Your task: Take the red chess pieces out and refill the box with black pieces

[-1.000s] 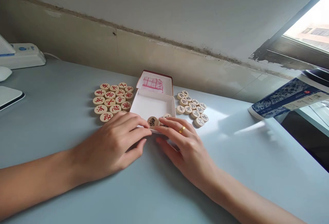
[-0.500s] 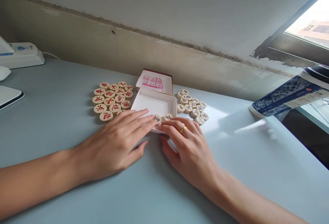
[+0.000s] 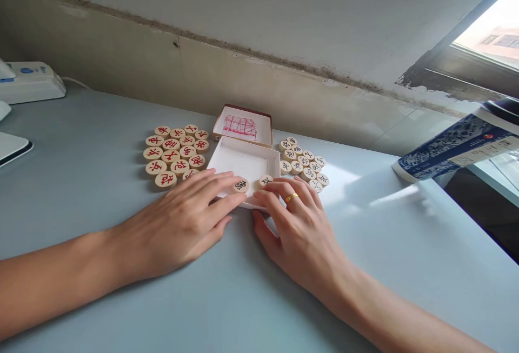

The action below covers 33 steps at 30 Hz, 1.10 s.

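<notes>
A shallow white box (image 3: pixel 242 155) lies on the table with two round wooden pieces in its near part. My left hand (image 3: pixel 190 215), fingers stretched out, reaches over the box's near left corner, its fingertips beside the piece with a black character (image 3: pixel 241 185). Over the near right edge is my right hand (image 3: pixel 298 228), with a gold ring and loosely bent, parted fingers near the other black-marked piece (image 3: pixel 265 181). Red-marked pieces (image 3: pixel 171 157) stand in a group left of the box, black-marked pieces (image 3: pixel 304 161) in a group to its right.
Behind the box lies its lid (image 3: pixel 245 126) with a pink drawing inside. A blue and white cup (image 3: pixel 458 139) leans at the right edge of the table (image 3: pixel 251 299). White devices (image 3: pixel 36 85) are at the far left, and a wall runs behind.
The left piece in the box has shifted a little to the left and shows more of its face. My left fingers have moved slightly left. The camera view has shifted slightly.
</notes>
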Each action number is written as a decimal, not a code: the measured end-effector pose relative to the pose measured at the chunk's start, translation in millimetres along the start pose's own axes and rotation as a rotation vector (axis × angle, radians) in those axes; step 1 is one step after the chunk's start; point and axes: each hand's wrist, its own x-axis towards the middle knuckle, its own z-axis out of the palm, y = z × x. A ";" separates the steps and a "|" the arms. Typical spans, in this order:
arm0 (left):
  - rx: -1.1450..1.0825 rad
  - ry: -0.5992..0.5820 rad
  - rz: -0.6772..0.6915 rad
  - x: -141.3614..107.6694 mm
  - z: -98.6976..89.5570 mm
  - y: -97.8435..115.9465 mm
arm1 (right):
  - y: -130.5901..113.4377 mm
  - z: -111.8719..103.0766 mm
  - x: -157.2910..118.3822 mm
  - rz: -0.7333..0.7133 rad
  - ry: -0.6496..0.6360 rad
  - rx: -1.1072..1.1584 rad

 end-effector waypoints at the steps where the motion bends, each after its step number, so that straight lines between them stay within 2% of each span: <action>1: 0.023 -0.003 -0.012 -1.0 0.9 0.0 | 0.0 -0.1 0.1 -0.003 -0.001 0.001; 6: 0.021 -0.040 -0.010 -3.0 3.3 -0.6 | 0.3 -0.2 0.6 -0.009 -0.006 0.019; 11: -0.003 -0.017 0.031 1.3 -1.0 0.3 | 1.0 0.8 0.9 -0.005 -0.015 0.031; 19: 0.156 -0.039 0.028 3.2 -0.7 1.8 | 0.2 0.7 1.8 -0.014 -0.020 0.021; 28: 0.054 -0.073 0.002 10.9 -4.0 -1.3 | -1.3 -0.2 1.0 -0.015 -0.027 0.007; 33: 0.036 -0.078 0.043 9.9 -2.7 -0.6 | -0.9 0.0 1.2 -0.017 -0.028 0.015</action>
